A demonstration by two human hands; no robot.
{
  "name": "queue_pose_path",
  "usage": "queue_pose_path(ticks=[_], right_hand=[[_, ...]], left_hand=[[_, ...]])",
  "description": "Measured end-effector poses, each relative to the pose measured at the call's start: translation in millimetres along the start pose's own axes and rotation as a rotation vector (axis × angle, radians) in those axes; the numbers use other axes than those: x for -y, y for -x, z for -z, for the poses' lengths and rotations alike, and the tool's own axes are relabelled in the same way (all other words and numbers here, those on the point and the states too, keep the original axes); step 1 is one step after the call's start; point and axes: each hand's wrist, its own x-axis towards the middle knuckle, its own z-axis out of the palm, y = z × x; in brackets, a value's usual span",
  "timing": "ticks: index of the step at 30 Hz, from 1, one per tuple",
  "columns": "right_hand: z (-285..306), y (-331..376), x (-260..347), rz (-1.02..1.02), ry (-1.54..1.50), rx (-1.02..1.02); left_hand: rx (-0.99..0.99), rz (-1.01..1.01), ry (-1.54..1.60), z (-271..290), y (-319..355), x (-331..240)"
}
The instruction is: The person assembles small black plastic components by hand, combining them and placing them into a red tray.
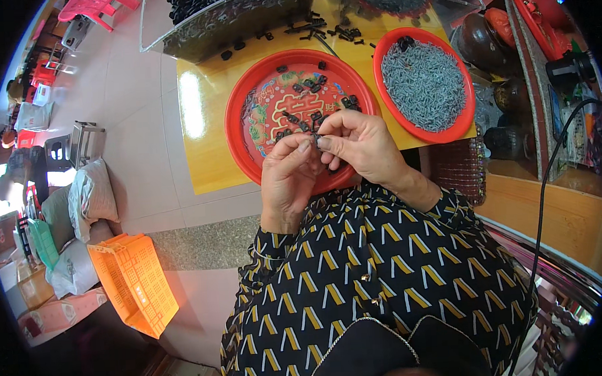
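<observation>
Landmark: the patterned red plate [244, 116] is sitting on a yellow table [205, 145], and every place below is being told from it.

Left hand [288, 182]: it is hovering over the plate's near rim, thumb and forefinger closing together on a small black part [316, 141].

Right hand [359, 142]: it is reaching in over the near right of the plate, its fingertips [327, 145] pinching the same piece — the two hands are meeting, touching at the tips.

Small black part: it is being held between both hands just above the plate's near edge; its shape is too small to tell.

Loose black pieces [298, 114]: they are lying scattered on the plate's middle and far side, with more strewn on the table beyond the far rim.

Second red plate [463, 124]: it is standing just to the right of the landmark, filled with a heap of thin grey metal pieces [424, 85].

Clear bin [233, 19]: it is sitting beyond the landmark's far rim, holding dark parts.

Orange crate [134, 282]: it is resting on the floor well to the near left of the plate.

Handling: the part is looking light, stiff and tiny — probably hard plastic, easy to drop or flick away. Fingertip pinching across its sides, low over the plate, is likely serving best, so a slip is landing among the others.
</observation>
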Motion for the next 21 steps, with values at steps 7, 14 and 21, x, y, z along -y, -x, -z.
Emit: queue_pose_path(ticks=[7,14,21], right_hand=[[-9.2,3.5,1.7,0.068,0.087,-0.058],[-9.3,4.4,2.2,0.039,0.161,-0.057],[-7.3,6.5,-1.0,0.05,0.326,-0.074]], left_hand=[[0.097,0.019,-0.004,7.7,0.8,-0.8],[0.049,-0.019,-0.01,5.0,0.8,2.3],[-0.007,-0.178,-0.228,2.8,4.0,6.6]])
